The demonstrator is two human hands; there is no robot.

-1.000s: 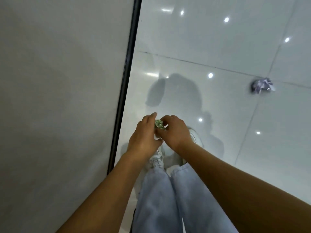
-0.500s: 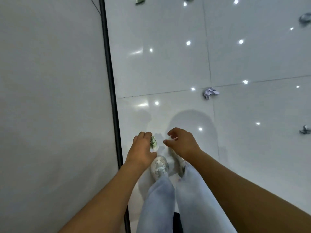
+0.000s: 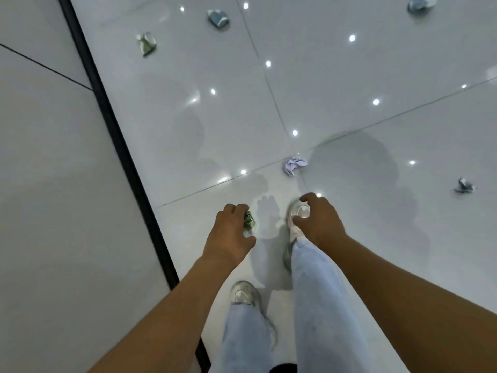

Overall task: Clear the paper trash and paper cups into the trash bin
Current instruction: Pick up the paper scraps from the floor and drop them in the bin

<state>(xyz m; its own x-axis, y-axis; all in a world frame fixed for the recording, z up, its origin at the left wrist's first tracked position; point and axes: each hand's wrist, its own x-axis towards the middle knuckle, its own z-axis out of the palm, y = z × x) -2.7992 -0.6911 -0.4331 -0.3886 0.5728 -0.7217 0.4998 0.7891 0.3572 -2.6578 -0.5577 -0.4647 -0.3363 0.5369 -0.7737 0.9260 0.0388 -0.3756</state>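
A small green paper scrap (image 3: 249, 219) is pinched by the left hand (image 3: 230, 232) fingers (image 3: 236, 208) while the right hand (image 3: 318, 220) fingers are loosely curled and empty, so it could be dropped if the white paper wad (image 3: 294, 165) just beyond the right hand is also grabbed.

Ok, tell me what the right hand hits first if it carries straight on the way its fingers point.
Probably the white paper wad on the floor just ahead of the right hand; depth is unclear, and the hand may pass above it.

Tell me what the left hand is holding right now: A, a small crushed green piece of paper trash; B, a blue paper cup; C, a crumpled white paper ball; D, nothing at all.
A: the left hand has its fingers curled round a small green crushed piece, while the white paper ball lies on the floor ahead.
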